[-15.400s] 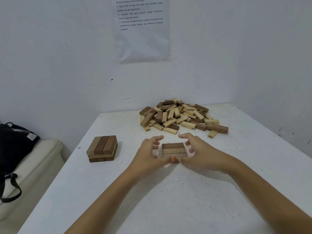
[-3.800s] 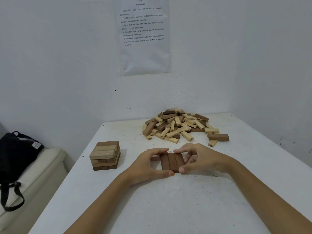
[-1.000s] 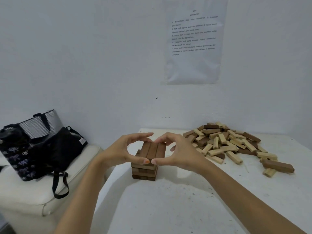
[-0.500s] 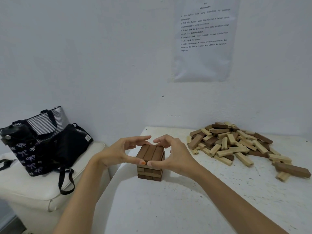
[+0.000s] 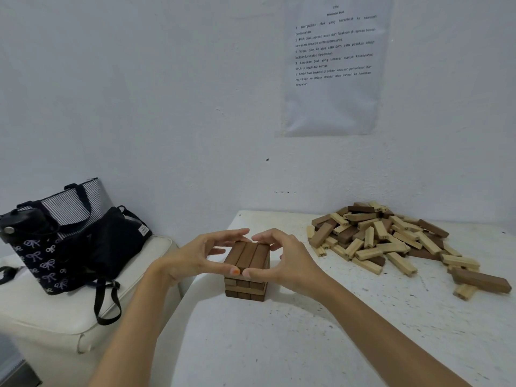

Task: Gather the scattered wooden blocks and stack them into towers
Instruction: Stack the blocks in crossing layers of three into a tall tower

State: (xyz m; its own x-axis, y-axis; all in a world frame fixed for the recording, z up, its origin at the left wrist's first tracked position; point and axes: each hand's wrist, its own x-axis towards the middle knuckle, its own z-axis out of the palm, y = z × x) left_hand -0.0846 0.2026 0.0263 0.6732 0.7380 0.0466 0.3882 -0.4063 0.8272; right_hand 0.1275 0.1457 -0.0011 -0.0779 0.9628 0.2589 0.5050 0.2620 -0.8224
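Head view, single frame.

The tower stands near the left edge of the white speckled surface. It is a few layers high, with alternate layers crossed. The top layer is three dark blocks lying side by side, running away from the camera.

The left hand and right hand cup that top layer from either side. Both thumbs press its near end, tips almost touching. The fingers arch over to its far end. The right forefinger rests on the far edge; contact of the left fingers there is not clear. Neither hand is flat; both are curled round the layer.

The pile of loose blocks, light and dark mixed, lies to the right against the wall, well apart from the tower. One long dark block lies at the pile's right fringe.

Off the surface to the left, dark bags sit on a pale cushion. A printed sheet hangs on the wall above the pile.
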